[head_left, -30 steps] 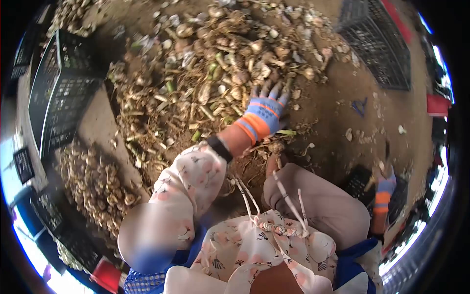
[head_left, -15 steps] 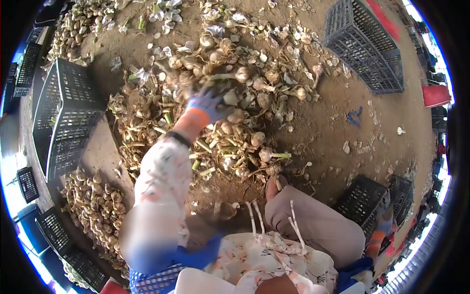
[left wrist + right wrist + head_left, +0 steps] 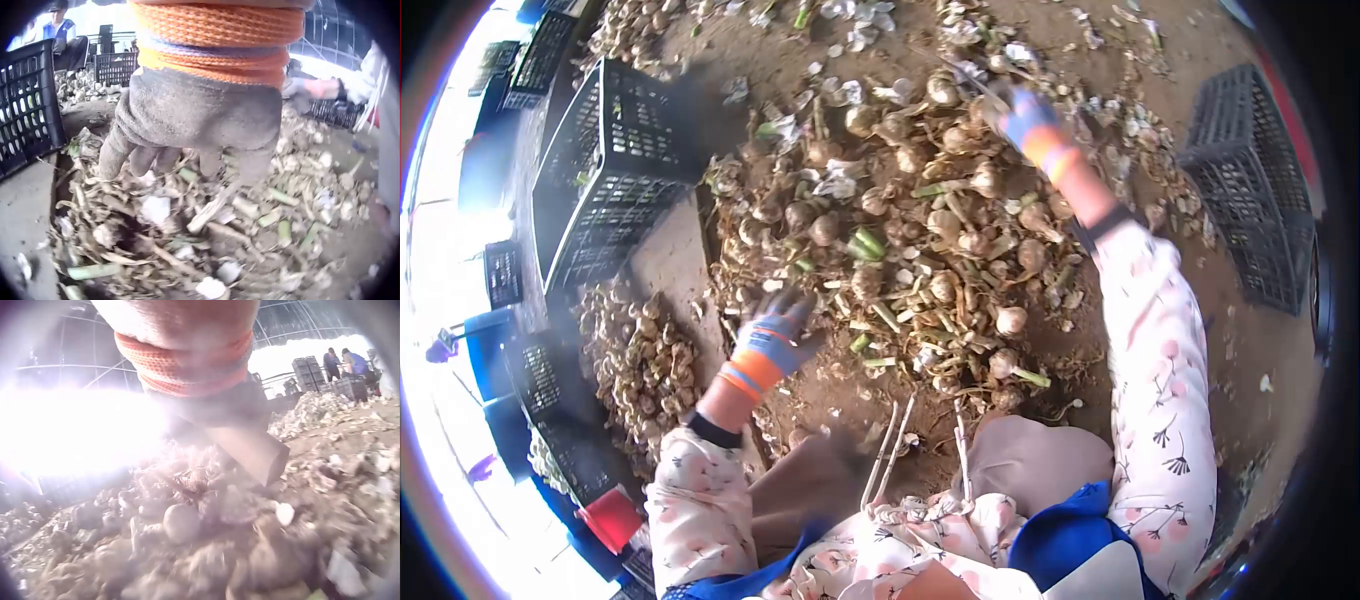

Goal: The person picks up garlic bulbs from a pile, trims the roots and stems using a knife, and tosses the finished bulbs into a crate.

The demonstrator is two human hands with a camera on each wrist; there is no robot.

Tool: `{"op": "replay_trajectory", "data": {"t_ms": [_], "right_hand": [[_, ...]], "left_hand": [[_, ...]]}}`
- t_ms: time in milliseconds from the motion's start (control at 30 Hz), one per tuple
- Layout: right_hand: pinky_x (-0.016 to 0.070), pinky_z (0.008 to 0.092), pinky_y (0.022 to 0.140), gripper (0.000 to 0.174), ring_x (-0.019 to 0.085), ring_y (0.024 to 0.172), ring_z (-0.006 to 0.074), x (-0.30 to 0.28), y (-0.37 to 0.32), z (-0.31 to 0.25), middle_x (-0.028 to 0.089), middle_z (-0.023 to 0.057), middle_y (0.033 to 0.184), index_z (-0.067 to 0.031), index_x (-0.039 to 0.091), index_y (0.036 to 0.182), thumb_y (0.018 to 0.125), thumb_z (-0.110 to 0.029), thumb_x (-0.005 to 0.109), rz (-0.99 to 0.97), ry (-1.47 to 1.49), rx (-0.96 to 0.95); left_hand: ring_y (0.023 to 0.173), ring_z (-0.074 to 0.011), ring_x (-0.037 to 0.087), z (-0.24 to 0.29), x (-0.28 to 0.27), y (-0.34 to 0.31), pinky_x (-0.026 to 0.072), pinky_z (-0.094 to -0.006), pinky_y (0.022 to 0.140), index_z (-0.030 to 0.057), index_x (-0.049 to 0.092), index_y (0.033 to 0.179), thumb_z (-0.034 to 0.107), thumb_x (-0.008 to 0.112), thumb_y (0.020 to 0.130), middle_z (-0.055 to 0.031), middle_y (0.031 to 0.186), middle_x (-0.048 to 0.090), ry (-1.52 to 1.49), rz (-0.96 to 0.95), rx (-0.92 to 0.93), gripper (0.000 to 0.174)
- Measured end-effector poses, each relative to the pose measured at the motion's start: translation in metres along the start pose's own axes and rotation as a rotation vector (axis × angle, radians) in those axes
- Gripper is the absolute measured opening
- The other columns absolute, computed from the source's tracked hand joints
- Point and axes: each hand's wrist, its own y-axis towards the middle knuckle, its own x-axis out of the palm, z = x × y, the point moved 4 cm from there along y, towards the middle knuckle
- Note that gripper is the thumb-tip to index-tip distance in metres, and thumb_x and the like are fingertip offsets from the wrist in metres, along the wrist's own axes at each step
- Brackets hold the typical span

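Loose garlic bulbs [image 3: 945, 225] with stalks, cut stems and dry skins lie in a wide heap on the ground. My left hand [image 3: 777, 325], in a blue-grey glove with an orange cuff, reaches down at the heap's near left edge. Its fingers [image 3: 145, 161] point down, slightly spread, right at the cut stems [image 3: 284, 232] and husks. Over the far right side of the heap, my right hand [image 3: 1032, 118], gloved alike, grips a tool with a pale, thick handle [image 3: 253, 453]. A thin dark part extends leftward in the head view; its tip is blurred.
Black slatted crates stand left [image 3: 615, 175] and right [image 3: 1245, 185] of the heap. A second pile of garlic [image 3: 640, 370] lies at the left, beyond a flat strip. My knee [image 3: 1035, 455] borders the heap's near side. Other people [image 3: 344, 362] are in the background.
My left hand has swept from the heap's right front through its middle to the near left edge. My right hand has moved from beside the crates at lower right to the heap's far side.
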Motion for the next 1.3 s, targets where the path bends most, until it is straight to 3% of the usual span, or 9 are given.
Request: {"op": "replay_trajectory", "data": {"t_ms": [333, 533, 733, 800, 967, 1033, 1100, 1200, 1300], "right_hand": [[0.0411, 0.0381, 0.092, 0.044, 0.050, 0.113, 0.0309, 0.067, 0.060, -0.049, 0.053, 0.0177, 0.121, -0.0091, 0.054, 0.119, 0.076, -0.017, 0.049, -0.426, -0.406, -0.088], [0.0478, 0.0306, 0.071, 0.035, 0.059, 0.086, 0.0222, 0.026, -0.060, -0.008, 0.061, 0.0142, 0.099, 0.0009, 0.055, 0.109, 0.077, -0.013, 0.058, -0.467, 0.991, 0.295], [0.0477, 0.0231, 0.068, 0.015, 0.057, 0.071, 0.0082, 0.003, -0.215, -0.051, 0.061, 0.0034, 0.090, -0.0020, 0.060, 0.099, 0.087, -0.010, 0.054, -1.104, 1.873, 0.524], [0.0467, 0.0206, 0.065, 0.017, 0.057, 0.067, 0.0071, 0.017, -0.244, -0.036, 0.060, 0.0020, 0.091, -0.0046, 0.059, 0.103, 0.088, -0.011, 0.054, -0.715, 1.708, 0.618], [0.0494, 0.0272, 0.064, 0.034, 0.059, 0.070, 0.0110, -0.035, -0.265, -0.018, 0.061, 0.0035, 0.090, -0.0049, 0.058, 0.105, 0.084, -0.031, 0.062, -0.649, 1.309, 0.635], [0.0499, 0.0309, 0.062, 0.033, 0.063, 0.068, 0.0188, -0.067, -0.270, 0.005, 0.064, 0.0092, 0.087, -0.0064, 0.060, 0.104, 0.082, -0.031, 0.063, -0.199, 0.511, 0.330], [0.0501, 0.0324, 0.066, 0.028, 0.064, 0.074, 0.0276, -0.091, -0.280, -0.003, 0.065, 0.0130, 0.086, -0.0069, 0.063, 0.099, 0.079, -0.027, 0.065, 0.233, -0.146, -0.053], [0.0503, 0.0327, 0.067, 0.027, 0.063, 0.078, 0.0310, -0.070, -0.295, -0.007, 0.066, 0.0127, 0.086, -0.0070, 0.062, 0.100, 0.078, -0.023, 0.065, 0.107, 0.397, 0.101], [0.0504, 0.0350, 0.070, 0.037, 0.063, 0.082, 0.0302, -0.067, -0.296, -0.045, 0.065, 0.0134, 0.090, -0.0060, 0.059, 0.105, 0.070, -0.016, 0.067, -0.121, 0.194, -0.125]], "left_hand": [[0.096, -0.0277, 0.060, 0.083, 0.030, -0.002, 0.0485, -0.0339, 0.081, 0.0023, 0.054, 0.115, 0.014, 0.068, 0.077, -0.0176, 0.108, 0.058, -0.719, 0.047, 0.022, 0.042], [0.076, -0.0262, 0.064, 0.101, -0.011, 0.012, 0.0521, -0.0322, 0.065, 0.0007, 0.056, 0.111, 0.006, 0.072, 0.069, -0.0150, 0.098, 0.062, -0.411, 0.568, 0.241, 0.045], [0.122, -0.0373, 0.038, 0.147, -0.009, 0.046, 0.0289, -0.0502, 0.101, 0.0017, 0.041, 0.128, 0.026, 0.072, 0.056, -0.0172, 0.129, 0.043, -0.200, 0.524, 0.625, 0.081], [0.118, -0.0375, 0.042, 0.151, -0.006, 0.050, 0.0300, -0.0504, 0.100, -0.0007, 0.042, 0.125, 0.025, 0.074, 0.055, -0.0184, 0.125, 0.047, -0.368, 0.455, 0.705, 0.081], [0.099, -0.0354, 0.055, 0.163, 0.022, 0.045, 0.0459, -0.0384, 0.084, -0.0011, 0.034, 0.128, 0.021, 0.077, 0.057, -0.0202, 0.110, 0.054, -0.711, 0.292, 0.523, 0.086], [0.095, -0.0349, 0.057, 0.156, 0.023, 0.047, 0.0476, -0.0395, 0.077, 0.0007, 0.020, 0.135, 0.022, 0.077, 0.059, -0.0221, 0.111, 0.052, -0.385, 0.449, 0.368, 0.098], [0.101, -0.0338, 0.054, 0.159, 0.022, 0.046, 0.0450, -0.0397, 0.083, 0.0034, 0.015, 0.138, 0.026, 0.079, 0.063, -0.0224, 0.117, 0.049, -0.127, 0.138, 0.027, 0.101], [0.106, -0.0338, 0.053, 0.147, 0.055, 0.050, 0.0435, -0.0400, 0.088, 0.0035, 0.013, 0.139, 0.036, 0.075, 0.066, -0.0242, 0.120, 0.047, -0.525, 0.025, 0.082, 0.101], [0.104, -0.0302, 0.056, 0.151, 0.080, 0.048, 0.0412, -0.0414, 0.091, 0.0011, 0.021, 0.136, 0.051, 0.066, 0.073, -0.0216, 0.121, 0.050, -1.105, -0.125, 0.289, 0.092]]}}
